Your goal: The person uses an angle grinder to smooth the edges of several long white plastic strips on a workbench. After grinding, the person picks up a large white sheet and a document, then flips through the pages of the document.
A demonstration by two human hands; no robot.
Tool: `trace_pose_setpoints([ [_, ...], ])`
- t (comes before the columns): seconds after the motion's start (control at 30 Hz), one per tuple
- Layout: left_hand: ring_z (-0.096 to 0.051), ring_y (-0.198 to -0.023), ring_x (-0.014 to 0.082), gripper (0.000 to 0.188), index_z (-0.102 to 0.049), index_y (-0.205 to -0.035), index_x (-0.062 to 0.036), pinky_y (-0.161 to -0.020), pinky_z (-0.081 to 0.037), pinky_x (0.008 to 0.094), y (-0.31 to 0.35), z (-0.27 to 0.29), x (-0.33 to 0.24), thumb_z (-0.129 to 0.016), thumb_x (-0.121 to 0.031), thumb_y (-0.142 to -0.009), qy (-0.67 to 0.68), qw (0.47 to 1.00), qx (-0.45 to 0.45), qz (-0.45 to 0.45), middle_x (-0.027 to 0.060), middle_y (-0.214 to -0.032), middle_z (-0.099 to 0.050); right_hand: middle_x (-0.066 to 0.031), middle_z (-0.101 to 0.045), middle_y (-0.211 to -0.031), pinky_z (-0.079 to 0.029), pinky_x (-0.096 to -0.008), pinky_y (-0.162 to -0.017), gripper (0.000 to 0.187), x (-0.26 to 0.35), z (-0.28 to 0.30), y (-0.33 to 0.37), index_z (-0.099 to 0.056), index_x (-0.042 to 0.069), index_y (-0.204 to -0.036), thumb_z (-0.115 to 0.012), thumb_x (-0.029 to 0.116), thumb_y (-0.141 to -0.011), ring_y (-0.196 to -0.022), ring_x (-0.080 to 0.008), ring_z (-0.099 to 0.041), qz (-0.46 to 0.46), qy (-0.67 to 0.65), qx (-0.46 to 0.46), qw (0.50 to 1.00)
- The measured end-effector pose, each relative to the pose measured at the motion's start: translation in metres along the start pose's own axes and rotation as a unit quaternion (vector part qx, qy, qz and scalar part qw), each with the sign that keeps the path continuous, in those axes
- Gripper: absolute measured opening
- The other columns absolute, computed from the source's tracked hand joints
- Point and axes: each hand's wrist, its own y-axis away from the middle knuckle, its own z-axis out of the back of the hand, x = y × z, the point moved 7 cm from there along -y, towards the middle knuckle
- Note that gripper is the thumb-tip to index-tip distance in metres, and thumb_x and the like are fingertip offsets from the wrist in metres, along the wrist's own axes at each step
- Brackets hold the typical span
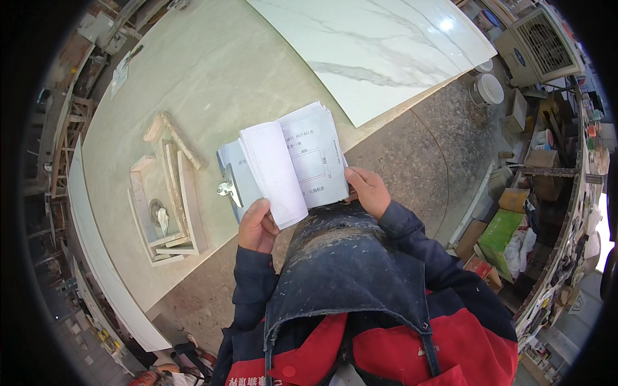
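I hold a clipboard [226,161] with a metal clip and a stack of white paper sheets [309,154] in front of my chest. My left hand [257,226] grips the lower left of the stack, thumb pressing on a sheet that is folded back [273,170]. My right hand [368,190] holds the stack's lower right corner. The exposed sheet carries a printed form with a drawn rectangle. A dusty dark apron [341,264] over a red and navy jacket fills the lower middle.
A large beige stone slab [212,71] lies ahead, bearing a rectangular frame of stone strips [168,199]. A white veined slab [373,45] overlaps its far right. White buckets [486,89], a fan unit [541,42] and boxes crowd the right. The concrete floor [438,141] lies between.
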Motion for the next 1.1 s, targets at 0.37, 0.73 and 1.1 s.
trace_pose_setpoints([
  [0.37,-0.063,-0.060,0.0185,0.025,-0.068,-0.095,-0.0019,-0.055,-0.049,0.0296,-0.002,-0.003,0.007,-0.062,-0.025,-0.103,0.008,1.000,0.006,0.000,0.0088,-0.077,-0.069,-0.0057,-0.071,-0.102,-0.058,-0.0263,-0.068,0.040,0.003,0.001,-0.006,-0.068,-0.004,-0.127,-0.059,0.029,-0.106,-0.083,-0.0112,-0.066,0.013,0.077,0.004,0.997],
  [0.73,-0.060,-0.059,0.0202,0.027,-0.067,-0.091,-0.0020,-0.055,-0.048,0.0319,-0.003,-0.011,0.008,-0.065,-0.027,-0.101,-0.016,0.999,0.025,0.018,0.0096,-0.074,-0.067,-0.0043,-0.069,-0.100,-0.056,-0.0248,-0.070,0.041,0.004,0.003,-0.006,-0.069,-0.003,-0.126,-0.058,0.032,-0.107,-0.083,-0.0099,-0.064,-0.008,0.061,0.014,0.998],
  [1.1,-0.059,-0.058,0.0186,0.030,-0.071,-0.091,0.0010,-0.055,-0.046,0.0284,-0.008,-0.003,0.004,-0.063,-0.026,-0.102,-0.040,0.999,0.003,-0.001,0.0098,-0.072,-0.067,-0.0069,-0.072,-0.104,-0.056,-0.0257,-0.069,0.043,0.008,0.004,-0.007,-0.068,-0.003,-0.128,-0.061,0.033,-0.106,-0.084,-0.0109,-0.066,-0.019,0.104,0.010,0.994],
])
